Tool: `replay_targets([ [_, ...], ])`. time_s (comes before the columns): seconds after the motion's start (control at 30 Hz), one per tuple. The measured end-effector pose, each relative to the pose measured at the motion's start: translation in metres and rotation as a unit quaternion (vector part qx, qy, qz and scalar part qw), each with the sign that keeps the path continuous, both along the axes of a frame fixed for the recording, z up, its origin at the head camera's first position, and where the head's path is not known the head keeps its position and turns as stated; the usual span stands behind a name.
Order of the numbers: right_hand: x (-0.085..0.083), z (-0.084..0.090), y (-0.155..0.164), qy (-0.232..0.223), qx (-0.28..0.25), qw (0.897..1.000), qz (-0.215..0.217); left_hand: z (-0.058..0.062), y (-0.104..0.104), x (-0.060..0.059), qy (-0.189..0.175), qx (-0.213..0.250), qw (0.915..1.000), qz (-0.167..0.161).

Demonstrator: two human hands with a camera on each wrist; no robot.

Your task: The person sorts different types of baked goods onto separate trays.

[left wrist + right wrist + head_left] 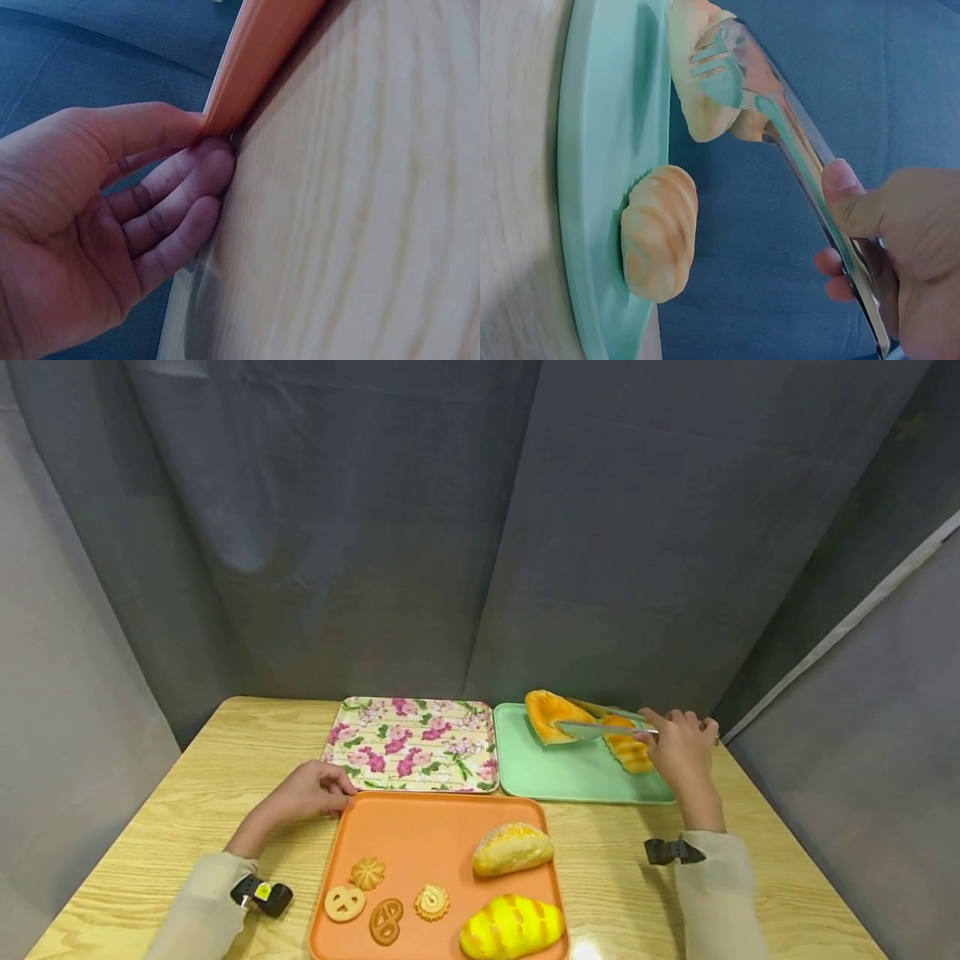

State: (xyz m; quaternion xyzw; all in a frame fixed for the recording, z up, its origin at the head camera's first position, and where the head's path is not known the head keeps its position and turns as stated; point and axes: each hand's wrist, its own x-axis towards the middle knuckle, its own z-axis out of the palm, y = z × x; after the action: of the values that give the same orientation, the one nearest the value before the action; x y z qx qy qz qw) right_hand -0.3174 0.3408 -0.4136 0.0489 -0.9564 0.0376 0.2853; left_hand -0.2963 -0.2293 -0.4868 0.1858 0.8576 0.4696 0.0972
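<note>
Wood-grain table (225, 752), grey curtain behind. I see the right hand (678, 747) squeezing metal tongs (600, 727) narrow on an orange bun (551, 714), held tilted over the far left of the mint tray (555, 777); the tongs run leftward from the hand. A striped roll (628, 752) lies there too. The left hand (311, 792) pinches the orange tray (420, 835) corner; buns and cookies inside.
</note>
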Motion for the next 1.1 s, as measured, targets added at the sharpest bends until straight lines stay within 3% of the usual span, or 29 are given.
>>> replay_targets([
  [0.23,-0.001,-0.004,0.006,-0.003,0.003,1.000,-0.014,0.001,0.001,0.001,-0.001,-0.003,1.0000,0.004],
  [1.1,-0.002,-0.011,0.012,-0.088,0.002,0.996,-0.036,0.003,0.002,0.002,-0.003,-0.009,0.9999,0.008],
])
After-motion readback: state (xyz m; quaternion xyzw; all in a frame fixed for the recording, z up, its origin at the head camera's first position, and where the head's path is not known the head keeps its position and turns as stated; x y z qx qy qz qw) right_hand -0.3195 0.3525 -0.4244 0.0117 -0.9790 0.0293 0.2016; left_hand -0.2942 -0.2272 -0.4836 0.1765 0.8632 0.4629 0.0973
